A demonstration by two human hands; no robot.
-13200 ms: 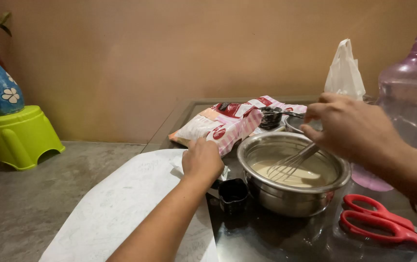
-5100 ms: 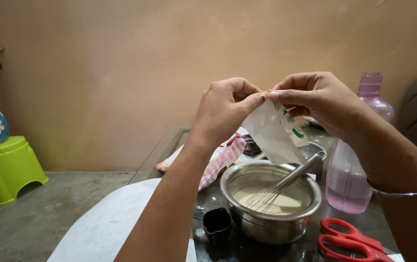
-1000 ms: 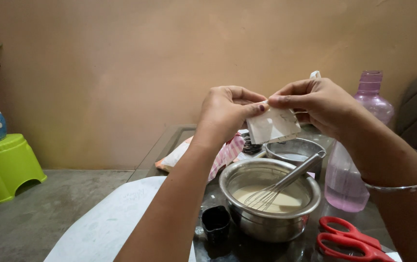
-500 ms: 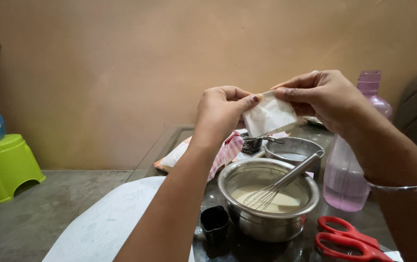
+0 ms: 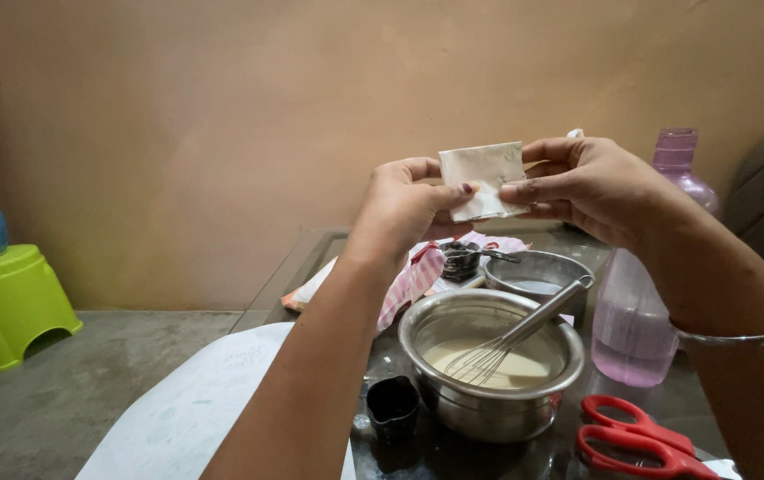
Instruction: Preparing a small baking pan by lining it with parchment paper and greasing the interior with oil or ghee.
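My left hand [image 5: 402, 207] and my right hand [image 5: 588, 186] both pinch a small folded whitish plastic packet [image 5: 483, 178], held up at chest height above the table. Below them stands a steel bowl [image 5: 433, 332] with pale batter [image 5: 524, 366] in it. A metal whisk [image 5: 513, 338] leans in the bowl, its handle pointing up to the right. My right wrist wears a thin metal bangle.
Behind the big bowl sits a smaller steel bowl [image 5: 549, 266]. Also on the glass table: a small black cup [image 5: 392, 408], red scissors [image 5: 640, 437], a pink translucent bottle [image 5: 638, 311], a red-and-white pack [image 5: 414, 277] and a white sheet [image 5: 195, 419]. A green stool [image 5: 7, 307] stands far left.
The packet has been folded down from a tall opened pouch into a small flat square. Both hands have stayed raised above the bowl, shifting slightly.
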